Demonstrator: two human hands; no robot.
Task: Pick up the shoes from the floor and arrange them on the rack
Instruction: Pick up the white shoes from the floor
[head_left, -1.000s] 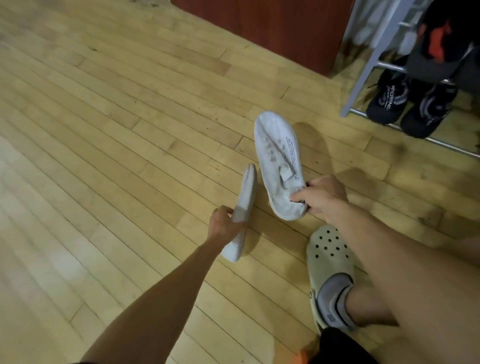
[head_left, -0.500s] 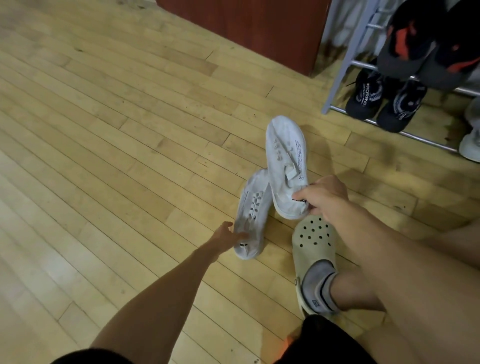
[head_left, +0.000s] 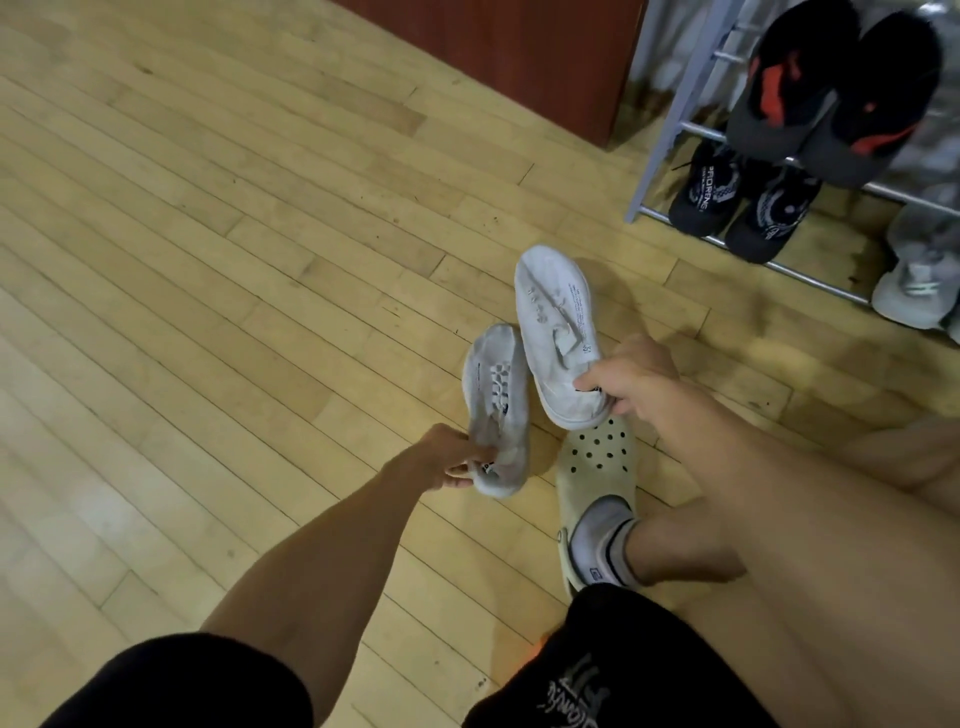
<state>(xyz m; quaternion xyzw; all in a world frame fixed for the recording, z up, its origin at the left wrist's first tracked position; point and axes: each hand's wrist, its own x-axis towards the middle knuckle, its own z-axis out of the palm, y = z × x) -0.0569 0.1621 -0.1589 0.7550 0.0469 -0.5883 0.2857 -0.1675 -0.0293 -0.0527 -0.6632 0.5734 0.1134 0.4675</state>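
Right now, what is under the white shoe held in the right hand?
Its heel hangs over the toe of the cream clog. Under the rest of the white shoe, held by the right hand, the wooden floor is hidden.

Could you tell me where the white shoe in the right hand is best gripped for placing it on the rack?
At the heel, from behind, as the right hand holds the white shoe now: its toe points toward the rack, so it could slide in toe-first.

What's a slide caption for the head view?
Each hand, left and right, grips a white shoe by its heel near the rack.
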